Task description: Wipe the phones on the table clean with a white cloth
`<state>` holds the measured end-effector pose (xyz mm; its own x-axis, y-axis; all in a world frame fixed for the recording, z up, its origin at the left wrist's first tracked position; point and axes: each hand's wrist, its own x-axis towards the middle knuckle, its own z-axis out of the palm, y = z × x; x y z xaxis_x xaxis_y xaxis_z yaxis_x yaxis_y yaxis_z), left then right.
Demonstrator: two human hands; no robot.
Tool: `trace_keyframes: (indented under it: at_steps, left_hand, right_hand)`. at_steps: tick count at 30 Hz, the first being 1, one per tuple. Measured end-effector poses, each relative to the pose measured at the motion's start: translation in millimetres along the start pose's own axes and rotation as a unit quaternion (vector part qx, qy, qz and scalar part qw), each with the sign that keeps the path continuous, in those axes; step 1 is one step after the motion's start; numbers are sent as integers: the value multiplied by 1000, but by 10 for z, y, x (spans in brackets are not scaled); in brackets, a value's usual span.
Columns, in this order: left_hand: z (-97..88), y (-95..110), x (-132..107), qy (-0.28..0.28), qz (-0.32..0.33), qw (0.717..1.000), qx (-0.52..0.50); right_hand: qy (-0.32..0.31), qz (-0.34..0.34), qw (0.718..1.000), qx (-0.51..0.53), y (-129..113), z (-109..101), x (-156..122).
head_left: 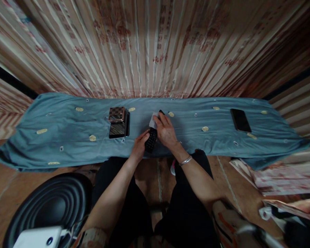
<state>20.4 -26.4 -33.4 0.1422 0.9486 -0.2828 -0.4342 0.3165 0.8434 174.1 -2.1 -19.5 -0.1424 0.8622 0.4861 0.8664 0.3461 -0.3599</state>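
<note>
A long table under a teal cloth (pixel 67 137) runs across in front of me. My left hand (pixel 138 147) is closed round the near end of a black remote control (pixel 151 139) at the cloth's front edge. My right hand (pixel 165 130) sits over the remote's far end with its fingers pinching a small white cloth or tissue (pixel 153 120) against it. A bracelet (pixel 185 160) circles my right wrist. The remote's far tip pokes out beyond the fingers.
A checkered case stacked on dark flat devices (pixel 118 122) lies to the left. A black phone (pixel 240 120) lies at the right. A striped curtain (pixel 155 48) hangs behind. A black speaker (pixel 51 203) and a white box (pixel 38 237) sit at my lower left.
</note>
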Motion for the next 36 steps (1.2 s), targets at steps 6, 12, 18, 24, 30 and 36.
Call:
trace_keyframes:
  at_steps: [6,12,18,24,30,36]
  left_hand:
    - [-7,3,-43,-38,-15,999,23]
    - [0,46,-65,-64,-29,997,15]
    - [41,174,-113,-64,-33,997,-19]
    - [78,255,-141,-58,-42,996,-46]
    - [95,257,-118,-42,-38,996,-72]
    - [79,290,-69,-35,-21,994,-103]
  right_hand:
    - [13,32,999,-2,216,-49,69]
    - [23,34,999,2,257,-55,81]
    - [14,40,999,6,292,-36,68]
    - [54,58,997,24,328,43,52]
    - [58,48,996,38,280,100,29]
    - [21,22,998,54,122,173,-39]
